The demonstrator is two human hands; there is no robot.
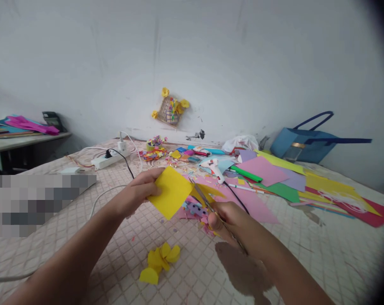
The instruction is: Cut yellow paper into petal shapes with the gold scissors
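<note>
Between the thumb and fingers of my left hand [145, 186] is a square piece of yellow paper [171, 192], held up above the table. My right hand [226, 220] is closed around a pair of scissors [204, 199], whose blades point up and left toward the paper's right corner. Whether the blades touch the paper I cannot tell. Below, on the table, lies a small pile of rounded yellow paper pieces [160, 260]. Behind the scissors lie pink paper [252, 205] and a polka-dotted lilac piece [194, 208], partly hidden by my hands.
A white glue gun [215, 169] with a black cord rests beyond my right hand. Coloured sheets [274, 171] and a blue bag [302, 144] stand at the right. A power strip [111, 159] with cables sits at the left. A flower-trimmed decoration [171, 110] is against the wall.
</note>
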